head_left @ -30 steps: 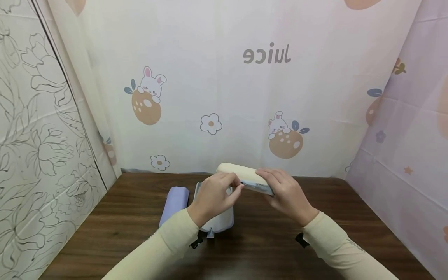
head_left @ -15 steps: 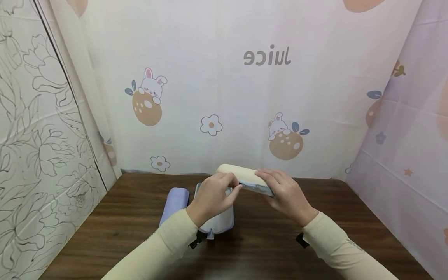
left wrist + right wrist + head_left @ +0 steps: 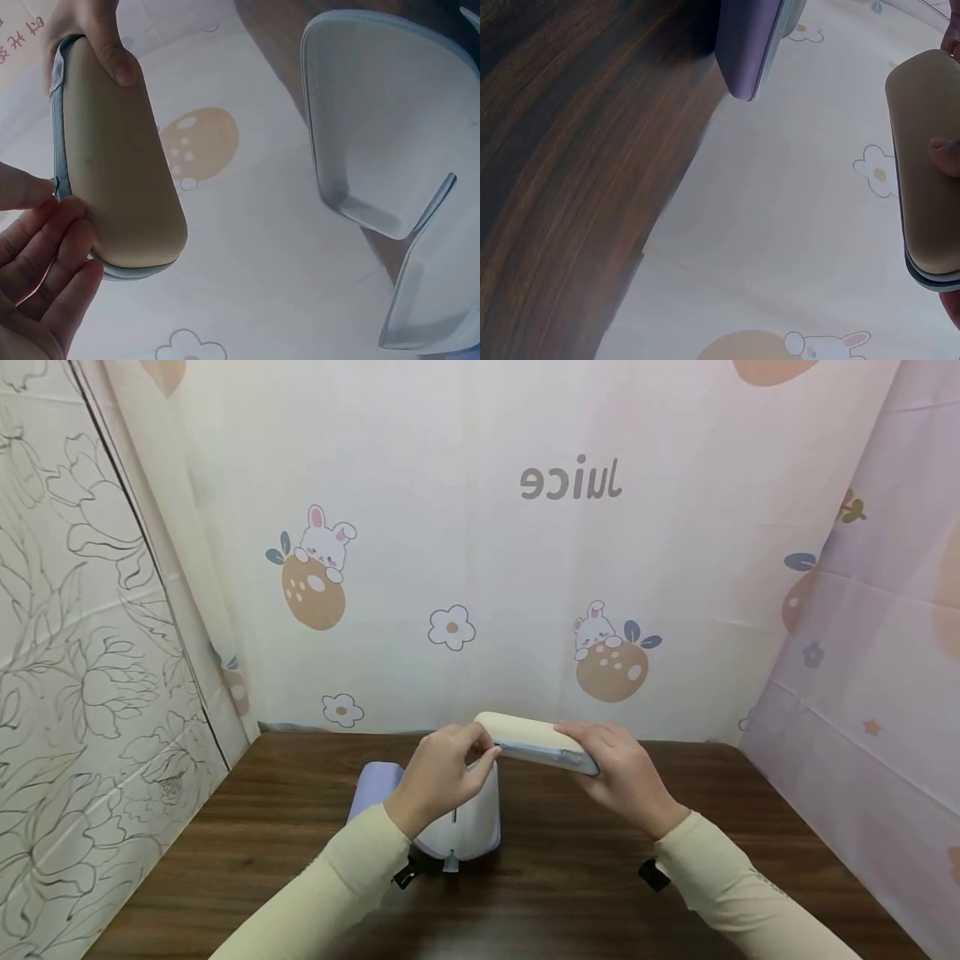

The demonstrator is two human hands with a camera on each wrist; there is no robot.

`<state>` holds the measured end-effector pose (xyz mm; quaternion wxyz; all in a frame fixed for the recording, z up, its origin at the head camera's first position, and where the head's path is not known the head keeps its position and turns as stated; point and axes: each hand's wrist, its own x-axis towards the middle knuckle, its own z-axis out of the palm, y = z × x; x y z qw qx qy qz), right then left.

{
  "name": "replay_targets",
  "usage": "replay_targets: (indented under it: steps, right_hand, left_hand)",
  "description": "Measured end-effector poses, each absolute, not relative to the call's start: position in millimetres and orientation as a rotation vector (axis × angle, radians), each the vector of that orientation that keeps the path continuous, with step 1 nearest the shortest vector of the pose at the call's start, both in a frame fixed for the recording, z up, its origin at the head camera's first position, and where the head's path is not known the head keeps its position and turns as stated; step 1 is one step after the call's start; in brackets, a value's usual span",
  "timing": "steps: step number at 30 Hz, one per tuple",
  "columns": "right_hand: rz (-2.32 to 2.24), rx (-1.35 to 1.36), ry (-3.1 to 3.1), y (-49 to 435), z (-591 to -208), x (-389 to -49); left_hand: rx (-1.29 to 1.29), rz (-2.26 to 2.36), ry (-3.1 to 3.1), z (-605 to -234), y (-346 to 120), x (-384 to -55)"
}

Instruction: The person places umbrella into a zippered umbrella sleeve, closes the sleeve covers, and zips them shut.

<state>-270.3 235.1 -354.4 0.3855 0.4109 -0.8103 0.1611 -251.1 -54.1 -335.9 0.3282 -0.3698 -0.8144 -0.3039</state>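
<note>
A cream zip-up case (image 3: 528, 731) is held above the table in both hands, tilted with its blue-grey zip edge toward me. My right hand (image 3: 621, 768) grips its right end; in the left wrist view that hand's thumb lies on the cream shell. My left hand (image 3: 444, 770) pinches at the zip edge near the case's left end, and the left wrist view shows thumb and finger (image 3: 71, 208) meeting there. The zip pull itself is mostly hidden by the fingers. Below my left hand an open case (image 3: 468, 831) with pale lining and a zip rim lies on the table.
A purple piece (image 3: 375, 785) lies at the open case's left, partly behind my left hand; whether they are joined I cannot tell. The dark wooden table (image 3: 585, 877) ends at a printed curtain (image 3: 450, 527) close behind the hands.
My left hand has slid left along the zip edge to the case's left end. The cream case and right hand have shifted slightly right, showing more of the zip edge.
</note>
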Motion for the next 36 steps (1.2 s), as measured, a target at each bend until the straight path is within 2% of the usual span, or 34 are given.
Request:
replay_targets:
  steps: [22, 36]
  right_hand:
    - [0.41, 1.016, -2.117, 234.2, -353.9, -269.6]
    - [0.463, 1.028, -2.074, 241.6, -354.4, -271.9]
  left_hand:
    - [-0.988, -0.869, -2.111, -337.9, -56.1, -252.8]
    - [-0.867, -0.912, -2.168, -338.9, -69.5, -259.0]
